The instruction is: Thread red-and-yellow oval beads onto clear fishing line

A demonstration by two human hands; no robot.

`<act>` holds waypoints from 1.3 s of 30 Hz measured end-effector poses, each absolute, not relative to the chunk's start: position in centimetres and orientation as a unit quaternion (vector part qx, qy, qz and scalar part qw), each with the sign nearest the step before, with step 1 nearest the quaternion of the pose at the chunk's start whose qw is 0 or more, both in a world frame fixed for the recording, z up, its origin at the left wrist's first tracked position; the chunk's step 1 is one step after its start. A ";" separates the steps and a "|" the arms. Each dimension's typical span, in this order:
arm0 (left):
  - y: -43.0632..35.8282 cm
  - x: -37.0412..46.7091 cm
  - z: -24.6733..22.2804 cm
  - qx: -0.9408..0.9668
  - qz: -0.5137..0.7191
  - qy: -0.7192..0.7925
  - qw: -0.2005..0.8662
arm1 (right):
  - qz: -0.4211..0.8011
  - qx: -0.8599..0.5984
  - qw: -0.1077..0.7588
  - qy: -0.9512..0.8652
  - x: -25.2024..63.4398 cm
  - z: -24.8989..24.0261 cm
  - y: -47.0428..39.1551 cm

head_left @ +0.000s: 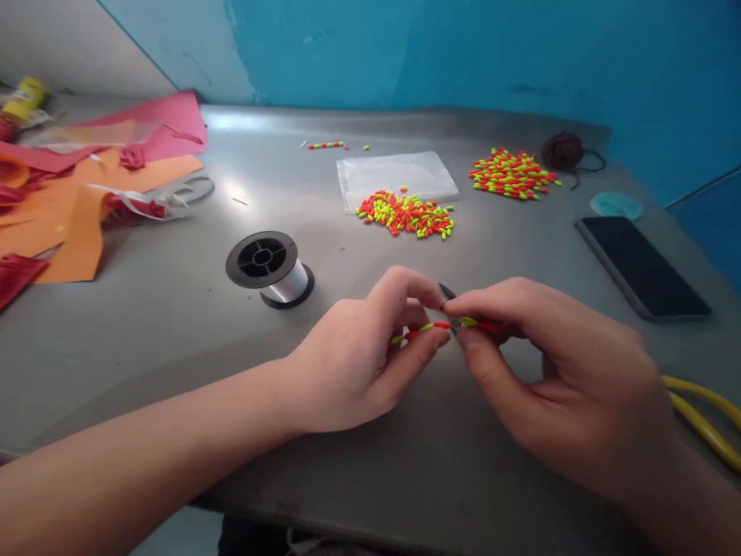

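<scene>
A string of red and yellow-green beads (441, 325) runs between my two hands above the grey table. My left hand (364, 363) is closed, with thumb and fingers pinching the left part of this string. My right hand (561, 386) pinches the string's other side, close to the left fingertips. Behind the right fingertips shows a dark pointed metal tip (446, 291). Yellow handles (709, 428) of a tool stick out beyond my right wrist. My right hand hides whatever lies between tip and handles.
Left of centre stands a spool of clear line (286, 284). Farther back lie a loose bead pile (408, 215) by a plastic bag (399, 176), another bead pile (512, 176), dark yarn (563, 150) and a phone (642, 266). Orange and pink sheets (75, 239) cover the left side.
</scene>
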State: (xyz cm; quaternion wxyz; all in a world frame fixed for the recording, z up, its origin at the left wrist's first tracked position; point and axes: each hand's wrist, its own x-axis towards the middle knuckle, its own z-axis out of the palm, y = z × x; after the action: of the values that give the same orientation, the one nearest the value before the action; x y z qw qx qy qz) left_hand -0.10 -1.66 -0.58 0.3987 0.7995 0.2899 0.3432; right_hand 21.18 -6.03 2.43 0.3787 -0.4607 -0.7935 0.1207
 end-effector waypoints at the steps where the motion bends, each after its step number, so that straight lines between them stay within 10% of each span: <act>1: -1.7 -0.1 -0.7 0.794 0.342 0.291 0.409 | 0.123 -0.459 0.377 -0.795 21.2 2.4 -6.1; 39: -1.5 -0.3 0.3 0.807 0.369 0.260 0.381 | 0.189 -0.451 0.361 -0.794 21.9 3.2 -6.4</act>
State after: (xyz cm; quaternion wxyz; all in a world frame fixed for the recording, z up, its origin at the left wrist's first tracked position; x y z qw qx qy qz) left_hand -0.35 -1.48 0.26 0.3806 0.8072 0.2595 0.3692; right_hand 21.91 -6.37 3.16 0.3613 -0.4508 -0.7941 0.1890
